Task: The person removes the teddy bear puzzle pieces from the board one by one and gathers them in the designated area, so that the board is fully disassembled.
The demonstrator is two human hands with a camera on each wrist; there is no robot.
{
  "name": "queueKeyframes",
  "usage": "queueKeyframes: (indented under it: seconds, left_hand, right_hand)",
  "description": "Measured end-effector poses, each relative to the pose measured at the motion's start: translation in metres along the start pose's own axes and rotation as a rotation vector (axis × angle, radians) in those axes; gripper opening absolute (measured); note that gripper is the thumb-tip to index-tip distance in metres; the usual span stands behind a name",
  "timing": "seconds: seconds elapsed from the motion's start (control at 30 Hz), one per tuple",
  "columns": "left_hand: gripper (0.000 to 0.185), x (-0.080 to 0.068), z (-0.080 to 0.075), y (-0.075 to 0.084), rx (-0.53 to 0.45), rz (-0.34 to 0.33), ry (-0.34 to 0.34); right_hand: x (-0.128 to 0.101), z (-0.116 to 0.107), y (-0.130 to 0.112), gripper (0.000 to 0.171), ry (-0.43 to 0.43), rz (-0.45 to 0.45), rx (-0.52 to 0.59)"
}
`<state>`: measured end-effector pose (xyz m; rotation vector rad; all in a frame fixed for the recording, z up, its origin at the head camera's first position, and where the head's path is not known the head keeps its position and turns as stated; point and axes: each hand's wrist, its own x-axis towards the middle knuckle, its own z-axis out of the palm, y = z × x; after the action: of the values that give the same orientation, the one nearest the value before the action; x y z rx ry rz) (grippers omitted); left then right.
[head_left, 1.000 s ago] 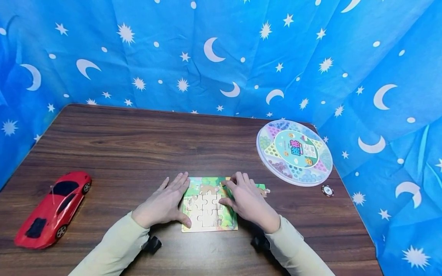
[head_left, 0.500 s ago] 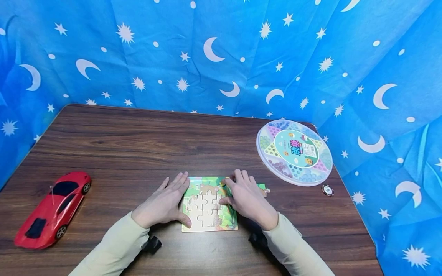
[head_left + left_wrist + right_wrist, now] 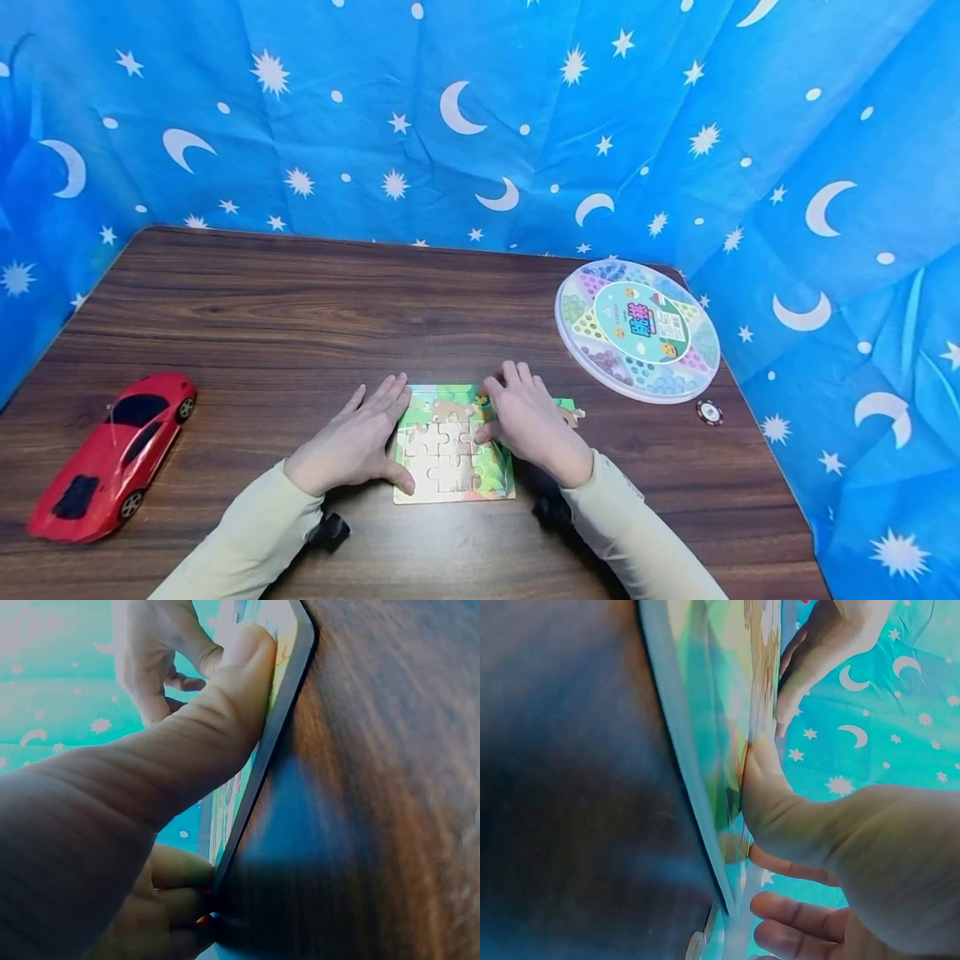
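Here, in the head view, the puzzle board [image 3: 453,446] lies flat on the near middle of the brown wooden surface [image 3: 300,317], with both hands on it. The left hand [image 3: 356,442] lies palm down along the board's left edge, fingers straight and pointing away to the far side, thumb stretched across the near left corner of the board. The right hand [image 3: 528,425] lies palm down over the board's right part, fingers spread and nearly straight, thumb pressing on the pieces near the middle. Neither hand grips anything; both press flat. Both forearms in pale sleeves come in from the near edge and angle toward each other. A loose puzzle piece [image 3: 573,412] shows just past the right hand's far right side. A red toy car [image 3: 112,454] sits well to the left, a round bead box [image 3: 637,329] at the far right, and a small chip [image 3: 708,412] just near of that box. A blue star-and-moon cloth [image 3: 480,117] hangs behind.

In the left wrist view, the left thumb [image 3: 225,712] lies stretched out flat along the board's edge [image 3: 277,727], and the other fingers rest beside the board on the surface.

In the right wrist view, the right thumb [image 3: 769,795] presses on the board's picture face [image 3: 720,712], and the fingers [image 3: 795,919] below lie loosely extended.
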<state>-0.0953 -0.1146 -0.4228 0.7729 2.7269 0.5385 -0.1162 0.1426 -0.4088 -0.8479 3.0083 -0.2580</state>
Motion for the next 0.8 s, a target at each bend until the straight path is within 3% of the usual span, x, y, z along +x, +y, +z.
queueKeyframes:
  seconds: [0.27,0.8]
  left_hand:
    - [0.13,-0.0002,0.0007,0.001,-0.001,0.005,0.003]
    - [0.129,0.0005,0.0017,-0.0001,0.014,0.004,0.007]
  right_hand:
    - [0.0029,-0.0007,0.0025,0.055,-0.008,0.011,0.054]
    - [-0.0036,0.0058,0.0018,0.052,0.116,-0.004,0.152]
